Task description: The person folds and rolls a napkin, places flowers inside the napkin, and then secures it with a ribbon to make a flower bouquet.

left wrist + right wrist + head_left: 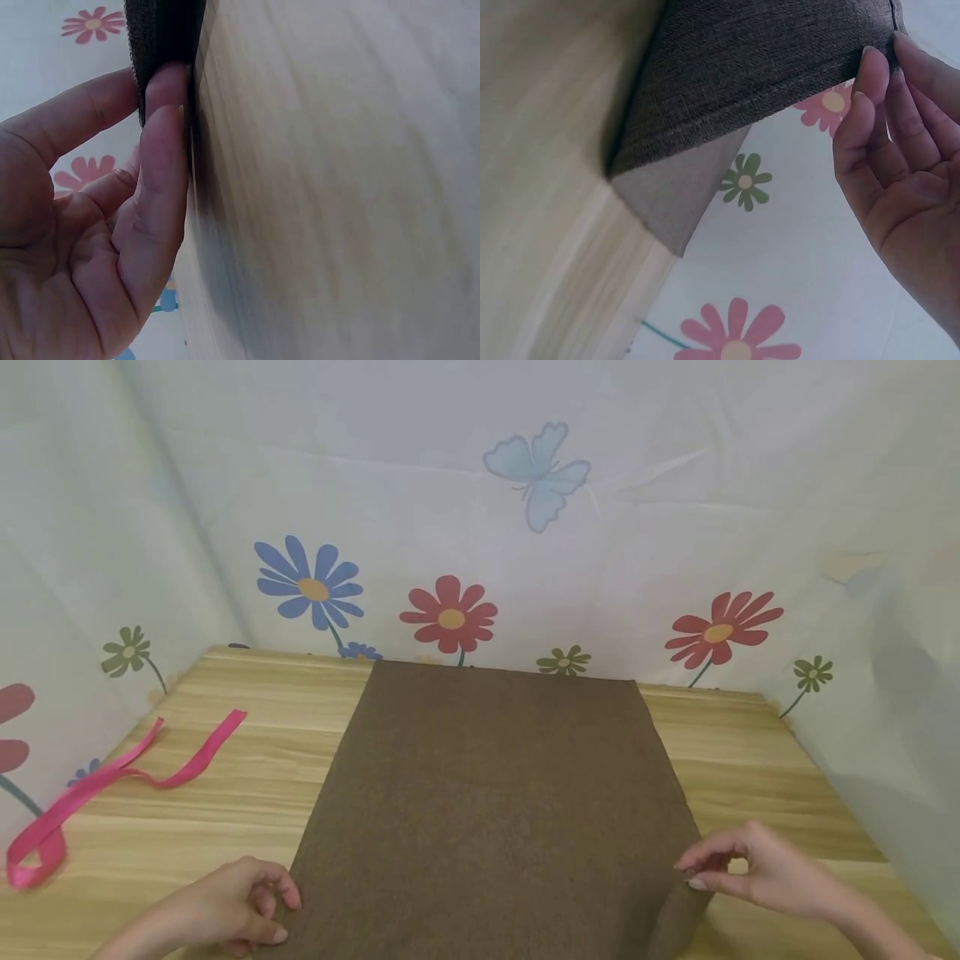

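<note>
A dark brown woven cloth (pixel 495 793) lies spread over the wooden table, its far edge near the back curtain. At its near left edge, my left hand (pixel 225 902) pinches the cloth, with curled fingers around the border. The left wrist view has the cloth's edge (pixel 161 37) between thumb and fingers, close over the tabletop. On the other side, my right hand (pixel 765 868) pinches the right border between thumb and fingertips and holds it raised. Seen from the right wrist, the lifted cloth (pixel 757 67) hangs from the fingers and shows a paler underside lower down.
A pink ribbon (pixel 75 789) lies looped on the left of the wood-grain table (pixel 772 777). White curtains (pixel 420 502) printed with flowers and a butterfly stand around the back and both sides.
</note>
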Available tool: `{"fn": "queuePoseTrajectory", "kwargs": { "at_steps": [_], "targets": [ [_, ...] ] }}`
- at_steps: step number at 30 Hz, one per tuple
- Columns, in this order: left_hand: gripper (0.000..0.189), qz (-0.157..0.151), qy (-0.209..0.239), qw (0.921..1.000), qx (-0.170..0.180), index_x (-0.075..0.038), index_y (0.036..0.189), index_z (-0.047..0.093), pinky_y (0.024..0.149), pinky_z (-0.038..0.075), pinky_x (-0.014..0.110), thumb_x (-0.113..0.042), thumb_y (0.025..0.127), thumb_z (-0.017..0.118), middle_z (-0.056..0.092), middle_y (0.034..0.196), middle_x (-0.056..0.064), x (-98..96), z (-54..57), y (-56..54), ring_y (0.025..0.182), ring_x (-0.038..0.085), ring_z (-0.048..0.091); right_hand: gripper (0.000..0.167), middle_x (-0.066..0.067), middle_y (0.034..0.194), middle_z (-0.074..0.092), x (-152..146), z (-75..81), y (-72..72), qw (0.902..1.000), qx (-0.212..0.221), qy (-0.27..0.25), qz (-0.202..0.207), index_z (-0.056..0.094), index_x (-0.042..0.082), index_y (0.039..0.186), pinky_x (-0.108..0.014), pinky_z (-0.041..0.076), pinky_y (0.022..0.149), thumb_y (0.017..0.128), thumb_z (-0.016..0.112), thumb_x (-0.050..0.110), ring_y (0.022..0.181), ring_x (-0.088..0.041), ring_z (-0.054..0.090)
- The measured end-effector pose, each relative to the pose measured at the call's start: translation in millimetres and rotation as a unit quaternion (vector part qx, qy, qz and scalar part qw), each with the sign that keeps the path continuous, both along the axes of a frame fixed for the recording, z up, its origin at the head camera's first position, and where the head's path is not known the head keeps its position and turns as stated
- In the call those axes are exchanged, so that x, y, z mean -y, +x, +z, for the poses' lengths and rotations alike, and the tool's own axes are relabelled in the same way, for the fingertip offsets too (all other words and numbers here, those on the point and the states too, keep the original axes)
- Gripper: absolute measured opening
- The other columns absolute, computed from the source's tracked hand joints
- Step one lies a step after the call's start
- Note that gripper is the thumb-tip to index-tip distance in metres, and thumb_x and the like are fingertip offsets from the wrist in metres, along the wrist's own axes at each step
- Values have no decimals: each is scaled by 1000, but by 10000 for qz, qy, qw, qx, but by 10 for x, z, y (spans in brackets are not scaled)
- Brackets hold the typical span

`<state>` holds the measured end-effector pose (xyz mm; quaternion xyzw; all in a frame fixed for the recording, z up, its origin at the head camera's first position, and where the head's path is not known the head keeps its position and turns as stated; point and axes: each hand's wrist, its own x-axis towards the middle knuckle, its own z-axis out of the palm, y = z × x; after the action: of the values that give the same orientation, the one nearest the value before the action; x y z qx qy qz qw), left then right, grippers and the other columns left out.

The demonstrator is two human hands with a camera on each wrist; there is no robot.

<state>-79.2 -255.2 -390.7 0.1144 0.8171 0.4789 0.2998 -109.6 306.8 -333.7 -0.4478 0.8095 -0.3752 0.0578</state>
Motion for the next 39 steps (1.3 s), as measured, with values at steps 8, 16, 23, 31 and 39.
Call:
{"fn": "queuePoseTrajectory", "kwargs": {
  "at_steps": [8, 16, 23, 31, 39],
  "targets": [
    [26, -86, -22, 9996, -252, -5, 90, 55, 42, 39, 17, -9, 71, 73, 47, 64, 1, 2, -24, -3, 48, 8, 48, 15, -3, 88, 70, 253, 158, -292, 9971, 625, 253, -349, 67, -1, 95, -26, 51, 55, 82, 64, 4, 71, -5, 63],
    [27, -125, -31, 9995, -287, -7, 89, 55, 41, 38, 16, -11, 71, 74, 48, 62, 1, -7, -28, -14, 47, 8, 49, 19, -5, 84, 69, 507, 249, -585, 9949, 737, 408, -559, 68, -3, 94, -26, 51, 55, 82, 66, 11, 64, -7, 61],
    [27, -108, -42, 9997, -223, -7, 88, 55, 41, 38, 16, -10, 70, 74, 48, 62, 1, -4, -21, -17, 48, 9, 49, 21, -4, 83, 68, 719, 288, -816, 9917, 822, 646, -753, 68, -1, 94, -27, 51, 57, 81, 68, 14, 64, -8, 60],
    [26, -103, -14, 9998, -178, -7, 88, 55, 41, 38, 17, -10, 71, 74, 48, 62, 1, 5, -22, -21, 49, 10, 51, 19, -1, 83, 68, 1000, 329, -1028, 9865, 1008, 933, -890, 70, 3, 95, -29, 52, 61, 80, 69, 16, 66, -12, 61],
    [26, -76, -35, 9998, -188, -8, 88, 56, 41, 39, 17, -11, 70, 75, 48, 62, 1, 2, -8, -21, 50, 10, 52, 19, 0, 87, 69, 1286, 352, -1227, 9803, 1333, 970, -1088, 70, 5, 96, -30, 51, 66, 80, 69, 15, 72, -17, 61]
  ]
}}
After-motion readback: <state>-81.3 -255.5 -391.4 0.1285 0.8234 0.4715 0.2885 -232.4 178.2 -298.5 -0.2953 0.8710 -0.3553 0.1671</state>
